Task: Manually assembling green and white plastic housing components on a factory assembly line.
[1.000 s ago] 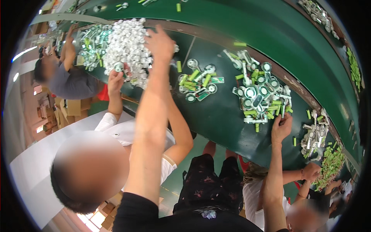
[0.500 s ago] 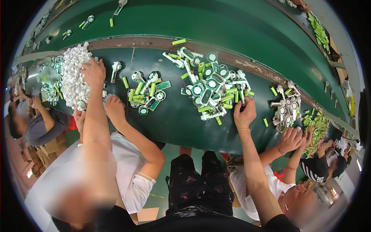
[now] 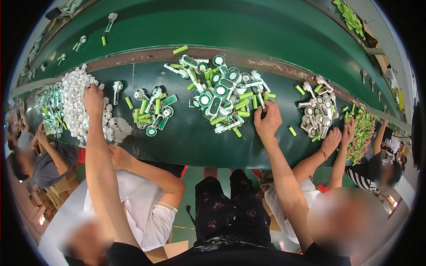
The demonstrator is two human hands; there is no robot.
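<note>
My left hand (image 3: 93,101) reaches into a heap of small white plastic caps (image 3: 76,95), its fingers curled down at the heap's far right side. Whatever lies between those fingertips is hidden. At the near right side of the central pile of white round-headed devices (image 3: 220,91), my right hand (image 3: 268,122) has thumb and forefinger closed on the narrow end of a white device (image 3: 261,101). Bright green battery cells (image 3: 242,104) on thin wires lie among the devices in this pile. Between my hands sits a smaller group of devices (image 3: 153,111) with green cells.
A co-worker's hand (image 3: 119,156) is at the table edge left of me. Another co-worker's hands (image 3: 332,141) work at a right-hand device pile (image 3: 320,106), beside a heap of green and reddish parts (image 3: 361,139). A green conveyor belt (image 3: 248,26) runs behind a brown rail (image 3: 151,54).
The view has shifted slightly. My left hand's fingers have gone from spread to curled in the caps. The left co-worker's hand has drawn back toward the edge. My right hand stays at the central pile.
</note>
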